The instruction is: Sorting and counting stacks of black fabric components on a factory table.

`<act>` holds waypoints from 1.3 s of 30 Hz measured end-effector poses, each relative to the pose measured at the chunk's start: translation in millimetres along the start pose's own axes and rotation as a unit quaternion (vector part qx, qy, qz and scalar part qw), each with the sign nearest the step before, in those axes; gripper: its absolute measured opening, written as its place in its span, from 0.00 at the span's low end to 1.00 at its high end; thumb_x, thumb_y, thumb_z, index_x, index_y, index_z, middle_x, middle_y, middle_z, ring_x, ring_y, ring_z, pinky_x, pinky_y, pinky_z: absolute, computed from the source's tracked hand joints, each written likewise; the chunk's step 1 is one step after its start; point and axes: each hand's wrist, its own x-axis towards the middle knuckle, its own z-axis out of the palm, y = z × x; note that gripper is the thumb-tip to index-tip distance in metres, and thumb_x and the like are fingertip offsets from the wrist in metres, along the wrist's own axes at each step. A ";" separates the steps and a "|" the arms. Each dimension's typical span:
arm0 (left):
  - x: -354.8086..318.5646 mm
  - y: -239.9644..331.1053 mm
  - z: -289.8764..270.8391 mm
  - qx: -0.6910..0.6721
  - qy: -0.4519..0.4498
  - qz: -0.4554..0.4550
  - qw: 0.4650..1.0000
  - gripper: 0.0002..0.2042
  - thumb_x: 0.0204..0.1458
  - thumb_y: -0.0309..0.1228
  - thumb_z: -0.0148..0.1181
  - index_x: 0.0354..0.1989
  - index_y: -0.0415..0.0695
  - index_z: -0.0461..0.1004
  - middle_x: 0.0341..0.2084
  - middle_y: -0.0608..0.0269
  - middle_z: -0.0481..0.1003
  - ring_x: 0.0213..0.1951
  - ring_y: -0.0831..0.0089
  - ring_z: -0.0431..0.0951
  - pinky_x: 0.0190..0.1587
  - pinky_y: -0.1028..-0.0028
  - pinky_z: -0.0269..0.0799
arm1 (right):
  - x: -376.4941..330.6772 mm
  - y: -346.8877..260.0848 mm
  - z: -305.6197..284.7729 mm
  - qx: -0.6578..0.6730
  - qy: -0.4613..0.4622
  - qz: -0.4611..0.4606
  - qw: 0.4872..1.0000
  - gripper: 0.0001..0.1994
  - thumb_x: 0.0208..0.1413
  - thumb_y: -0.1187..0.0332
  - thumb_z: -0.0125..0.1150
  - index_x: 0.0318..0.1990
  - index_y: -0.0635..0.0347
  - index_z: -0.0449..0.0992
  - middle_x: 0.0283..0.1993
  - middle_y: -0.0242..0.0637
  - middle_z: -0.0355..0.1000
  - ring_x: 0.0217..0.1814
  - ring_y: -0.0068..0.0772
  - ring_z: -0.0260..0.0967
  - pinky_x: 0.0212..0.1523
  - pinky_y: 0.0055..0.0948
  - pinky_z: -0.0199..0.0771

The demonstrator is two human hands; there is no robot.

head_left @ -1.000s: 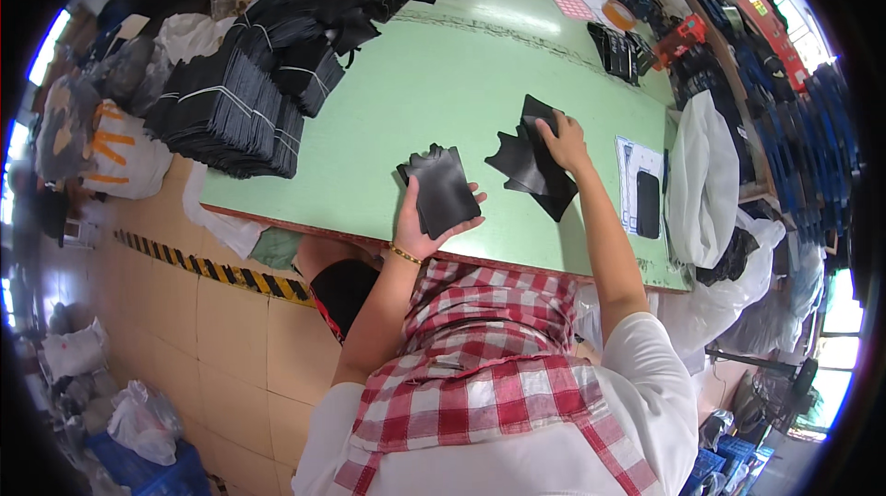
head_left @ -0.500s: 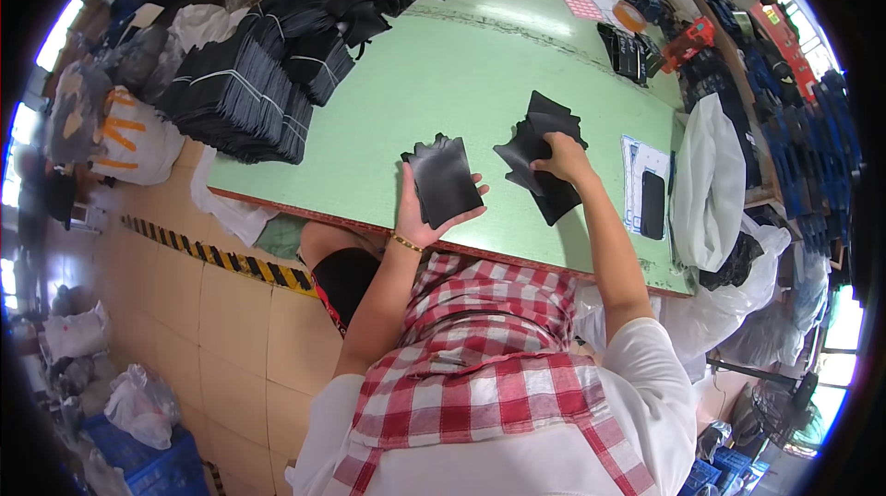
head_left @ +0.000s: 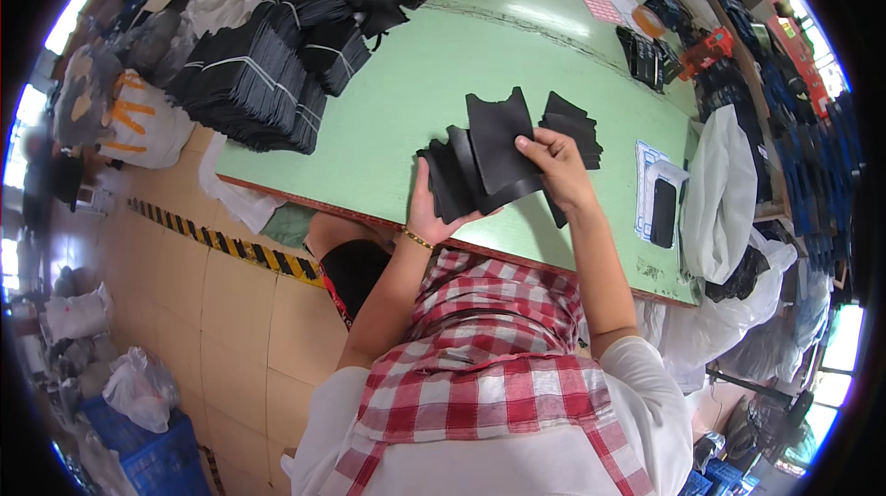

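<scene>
In my left hand (head_left: 430,212) rests a small stack of black leather-like cut pieces (head_left: 447,184), the thumb along its left edge and the fingers underneath. My right hand (head_left: 556,162) pinches another black cut piece (head_left: 502,141) by its right edge, thumb on top. That piece has a notched upper edge and overlaps the stack in the left hand. Past my right hand, more black pieces (head_left: 570,127) lie loosely piled on the green table (head_left: 406,99), partly covered by the hand and the held piece.
Banded stacks of black pieces (head_left: 242,85) fill the table's far left. To the right lie a phone (head_left: 663,212) on printed paper and a white plastic bag (head_left: 718,191). A red tool (head_left: 707,53) and an amber tape roll (head_left: 648,22) sit at the far right.
My right hand has lifted a black piece off the loose pile and brought it left, over the stack in my left hand. The view has shifted slightly.
</scene>
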 end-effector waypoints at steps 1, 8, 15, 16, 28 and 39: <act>0.4 1.5 -0.4 -0.026 -0.007 -0.017 0.999 0.41 0.50 0.68 0.37 0.66 0.53 0.52 0.63 0.53 0.56 0.63 0.47 0.55 0.57 0.33 0.50 | -0.9 4.6 8.0 0.008 -0.012 0.001 1.000 0.10 0.56 0.70 0.59 0.40 0.69 0.76 0.33 0.32 0.76 0.32 0.14 0.70 0.34 0.15 0.69; 0.1 -0.2 -3.3 -0.037 -0.033 -0.004 0.999 0.40 0.49 0.69 0.35 0.64 0.52 0.55 0.61 0.53 0.59 0.61 0.51 0.60 0.56 0.32 0.52 | -1.9 59.3 14.4 -0.386 0.143 -0.203 0.889 0.11 0.57 0.67 0.59 0.40 0.69 0.75 0.27 0.30 0.70 0.28 0.16 0.62 0.28 0.19 0.62; 0.8 2.3 -9.6 -0.031 -0.043 -0.026 0.998 0.40 0.50 0.68 0.37 0.64 0.51 0.54 0.58 0.42 0.60 0.60 0.42 0.60 0.58 0.38 0.53 | -11.4 35.6 -33.2 -0.319 0.238 -0.120 0.910 0.11 0.57 0.70 0.57 0.41 0.70 0.75 0.26 0.31 0.72 0.26 0.15 0.62 0.27 0.19 0.62; 1.4 2.3 -11.5 -0.029 -0.039 -0.023 0.999 0.41 0.50 0.68 0.37 0.64 0.50 0.54 0.58 0.39 0.60 0.59 0.40 0.59 0.59 0.38 0.53 | -13.3 32.3 -32.1 -0.254 0.221 -0.128 0.933 0.10 0.57 0.70 0.57 0.41 0.69 0.76 0.27 0.29 0.72 0.26 0.14 0.62 0.28 0.17 0.63; 0.2 -1.2 -0.4 -0.015 -0.003 -0.005 1.000 0.38 0.52 0.66 0.37 0.64 0.52 0.55 0.61 0.52 0.59 0.62 0.48 0.58 0.57 0.34 0.53 | -23.3 22.3 12.4 0.004 0.106 -0.059 0.993 0.13 0.57 0.70 0.58 0.46 0.70 0.74 0.33 0.29 0.73 0.34 0.14 0.67 0.37 0.15 0.66; 1.7 0.2 -6.8 -0.026 -0.068 -0.039 0.997 0.42 0.49 0.69 0.35 0.66 0.52 0.51 0.59 0.44 0.59 0.60 0.44 0.59 0.57 0.31 0.49 | -46.4 58.9 -74.2 -0.674 0.220 0.013 0.705 0.28 0.40 0.63 0.71 0.48 0.63 0.66 0.45 0.50 0.68 0.48 0.53 0.65 0.46 0.44 0.67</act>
